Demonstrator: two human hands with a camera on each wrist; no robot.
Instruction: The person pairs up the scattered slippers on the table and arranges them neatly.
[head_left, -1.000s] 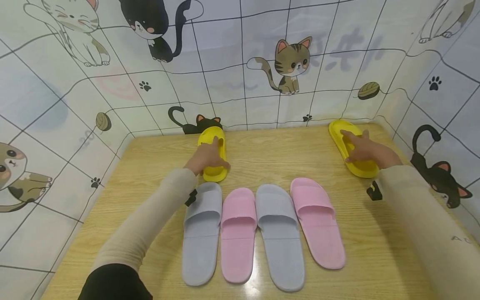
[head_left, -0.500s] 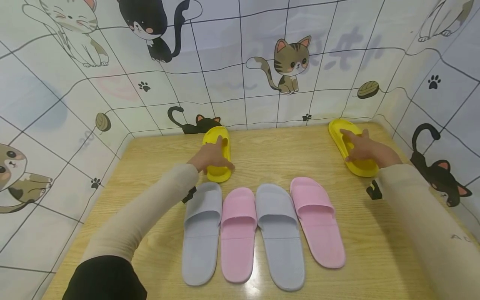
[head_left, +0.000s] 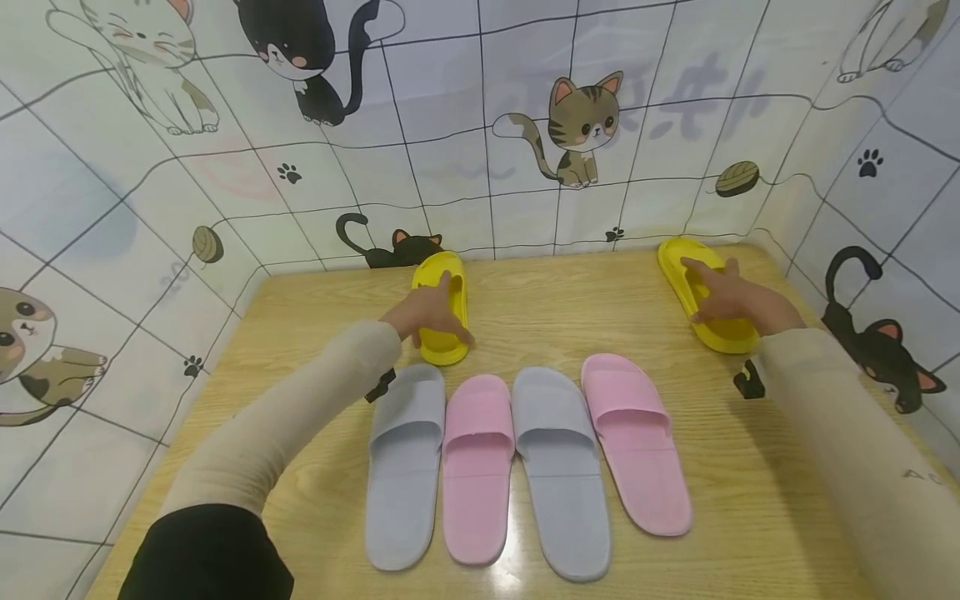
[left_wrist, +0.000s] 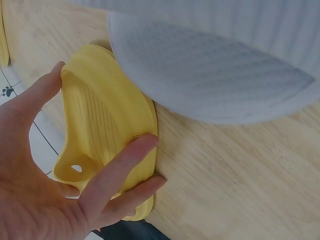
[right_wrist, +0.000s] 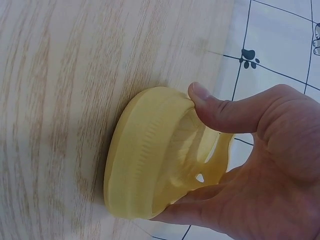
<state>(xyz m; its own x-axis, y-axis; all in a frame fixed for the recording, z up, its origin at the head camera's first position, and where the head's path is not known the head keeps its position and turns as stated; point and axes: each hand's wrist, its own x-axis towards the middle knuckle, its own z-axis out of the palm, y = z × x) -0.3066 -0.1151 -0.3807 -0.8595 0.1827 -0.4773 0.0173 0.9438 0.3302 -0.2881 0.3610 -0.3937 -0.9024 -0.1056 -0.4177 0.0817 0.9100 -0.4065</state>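
Toward the back of the table, my left hand (head_left: pixel 431 310) spans a yellow slipper (head_left: pixel 448 352) across its width. In the left wrist view, the thumb is at one edge of that slipper (left_wrist: pixel 125 102) and the fingers (left_wrist: pixel 117 172) lie over the other. My right hand (head_left: pixel 731 300) grips a second yellow slipper (head_left: pixel 722 339), angled near the back right corner. The right wrist view has its thumb (right_wrist: pixel 220 110) on the rim and the other fingers along the opposite side. Both yellow slippers point toward the back wall.
A grey slipper (head_left: pixel 401 500), a pink slipper (head_left: pixel 477 508), another grey slipper (head_left: pixel 567 517) and another pink slipper (head_left: pixel 648 483) stand side by side in front. Cat-patterned walls (head_left: pixel 450 167) border the wooden table (head_left: pixel 555 308) at the back and sides.
My left hand has moved the left yellow slipper a little to the right. The right hand and its slipper have stayed in place, as have the grey and pink slippers.
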